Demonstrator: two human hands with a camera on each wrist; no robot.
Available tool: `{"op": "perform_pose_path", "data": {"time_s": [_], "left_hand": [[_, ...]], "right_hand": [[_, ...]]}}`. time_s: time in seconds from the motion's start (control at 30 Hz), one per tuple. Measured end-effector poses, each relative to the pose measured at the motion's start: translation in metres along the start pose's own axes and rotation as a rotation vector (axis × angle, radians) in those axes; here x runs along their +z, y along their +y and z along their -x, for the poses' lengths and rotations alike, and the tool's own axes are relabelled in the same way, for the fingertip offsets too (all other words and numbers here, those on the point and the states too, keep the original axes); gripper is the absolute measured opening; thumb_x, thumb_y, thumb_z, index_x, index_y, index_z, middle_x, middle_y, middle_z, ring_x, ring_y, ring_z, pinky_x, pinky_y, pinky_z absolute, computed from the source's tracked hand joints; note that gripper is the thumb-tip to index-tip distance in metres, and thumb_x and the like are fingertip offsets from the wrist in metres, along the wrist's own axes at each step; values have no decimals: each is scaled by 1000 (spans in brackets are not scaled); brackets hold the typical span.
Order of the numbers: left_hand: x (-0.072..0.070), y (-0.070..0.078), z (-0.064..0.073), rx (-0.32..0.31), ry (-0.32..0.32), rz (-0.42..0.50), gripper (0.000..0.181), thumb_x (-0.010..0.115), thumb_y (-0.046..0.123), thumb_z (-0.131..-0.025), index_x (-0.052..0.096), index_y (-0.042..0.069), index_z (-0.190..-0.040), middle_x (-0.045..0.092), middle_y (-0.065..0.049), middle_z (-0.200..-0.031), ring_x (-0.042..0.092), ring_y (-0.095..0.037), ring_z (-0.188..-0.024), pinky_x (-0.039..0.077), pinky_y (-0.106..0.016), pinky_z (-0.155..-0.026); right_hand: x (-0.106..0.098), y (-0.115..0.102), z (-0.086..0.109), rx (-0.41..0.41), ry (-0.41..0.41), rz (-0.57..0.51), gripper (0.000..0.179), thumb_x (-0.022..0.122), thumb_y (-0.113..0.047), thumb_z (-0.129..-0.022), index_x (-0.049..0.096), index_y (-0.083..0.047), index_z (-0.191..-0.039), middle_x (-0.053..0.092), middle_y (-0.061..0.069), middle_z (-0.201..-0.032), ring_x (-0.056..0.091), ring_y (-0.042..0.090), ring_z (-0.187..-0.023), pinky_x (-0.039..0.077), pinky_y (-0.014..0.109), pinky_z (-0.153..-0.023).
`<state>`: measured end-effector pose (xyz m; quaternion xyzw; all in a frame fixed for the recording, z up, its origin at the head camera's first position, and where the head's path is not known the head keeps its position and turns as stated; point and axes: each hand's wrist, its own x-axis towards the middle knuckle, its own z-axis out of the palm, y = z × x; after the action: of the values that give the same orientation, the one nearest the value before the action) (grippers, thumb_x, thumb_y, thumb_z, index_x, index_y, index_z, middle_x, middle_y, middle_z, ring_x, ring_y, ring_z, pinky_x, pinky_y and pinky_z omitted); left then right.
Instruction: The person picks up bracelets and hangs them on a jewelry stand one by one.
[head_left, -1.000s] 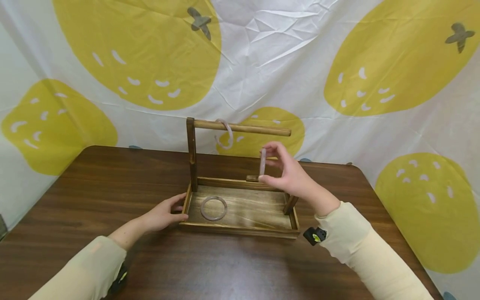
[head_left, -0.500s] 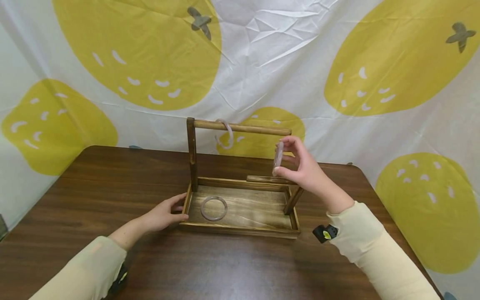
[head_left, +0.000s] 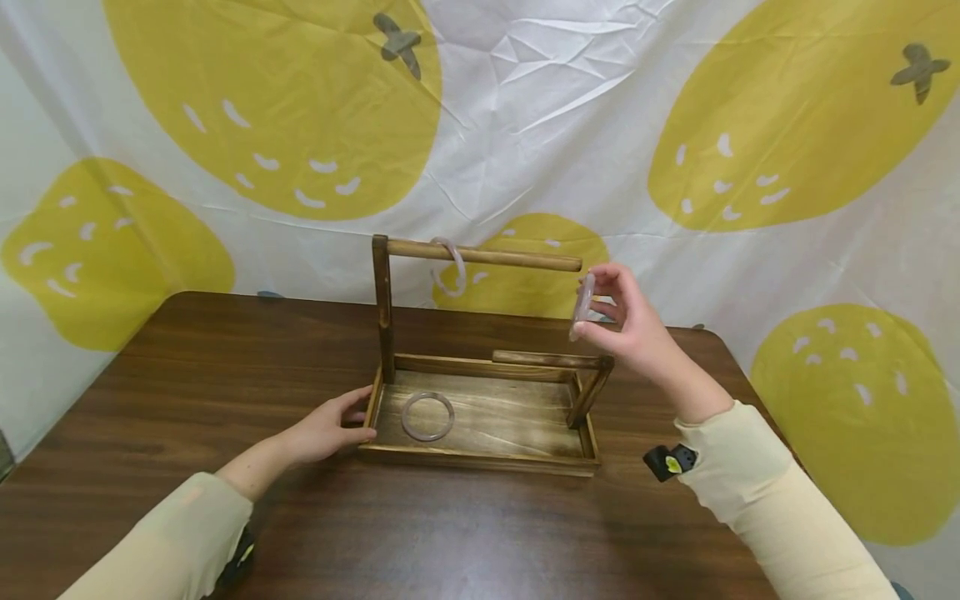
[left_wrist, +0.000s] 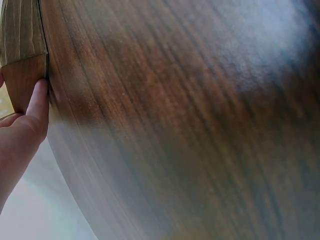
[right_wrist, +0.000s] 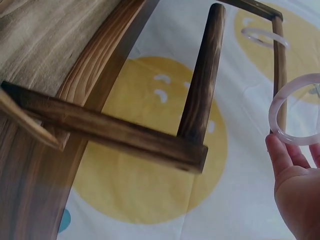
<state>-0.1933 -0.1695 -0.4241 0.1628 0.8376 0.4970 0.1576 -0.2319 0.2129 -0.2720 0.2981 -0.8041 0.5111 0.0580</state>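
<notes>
My right hand [head_left: 630, 321] pinches a pale lavender bangle [head_left: 582, 308] between thumb and fingertips. It stands on edge just right of the free end of the upper bar [head_left: 517, 260] of a wooden rack. In the right wrist view the held bangle [right_wrist: 276, 117] appears as a ring above the fingertips. Another bangle [head_left: 459, 271] hangs on the upper bar, towards its post. A third bangle [head_left: 405, 425] lies flat in the rack's tray [head_left: 510, 417]. My left hand [head_left: 330, 425] grips the tray's left end, its thumb against the end wall in the left wrist view.
The rack's lower bar [head_left: 551, 359] juts left from a short post [head_left: 590, 396] on the tray's right side. A taller post [head_left: 385, 317] carries the upper bar. Behind the brown table [head_left: 225, 358] hangs a cloth [head_left: 480, 108] with yellow fruit shapes.
My right hand has moved right with its bangle, from above the tray to beyond the upper bar's free end, uncovering the lower bar. My left hand and the other bangles have stayed put.
</notes>
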Motion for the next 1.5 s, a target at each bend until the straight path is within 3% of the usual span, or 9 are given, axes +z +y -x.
{"op": "perform_pose_path", "data": {"time_s": [0.33, 0.6, 0.97, 1.5], "left_hand": [[-1, -2, -1, 18, -12, 8, 73, 60, 11, -91, 16, -14, -143, 28, -37, -143, 45, -46, -123, 50, -42, -91], [0, -2, -1, 7, -12, 12, 73, 61, 11, -90, 16, -14, -143, 25, -37, -144, 44, -47, -124, 50, -43, -91], [0, 0, 0, 9, -13, 18, 72, 60, 10, -90, 16, -15, -143, 27, -37, -143, 44, -47, -124, 50, -42, -91], [0, -1, 0, -3, -13, 31, 73, 60, 10, -91, 15, -14, -143, 30, -38, -141, 44, -46, -124, 50, -41, -91]], "right_hand": [[-10, 0, -3, 26, 31, 3, 59, 58, 14, -80, 25, 12, -128, 39, -5, -122, 42, 3, -114, 35, 7, -97], [-14, 0, -12, 47, 55, -3, 59, 58, 13, -79, 26, 11, -129, 40, -1, -120, 43, 6, -113, 37, 8, -96], [-20, 3, -25, 84, 78, 18, 61, 60, 9, -81, 30, 6, -134, 39, -7, -116, 42, 6, -111, 38, 11, -98], [-21, 3, -38, 106, 77, 54, 62, 58, 8, -81, 28, 5, -136, 38, 0, -125, 40, 19, -122, 31, 37, -112]]}}
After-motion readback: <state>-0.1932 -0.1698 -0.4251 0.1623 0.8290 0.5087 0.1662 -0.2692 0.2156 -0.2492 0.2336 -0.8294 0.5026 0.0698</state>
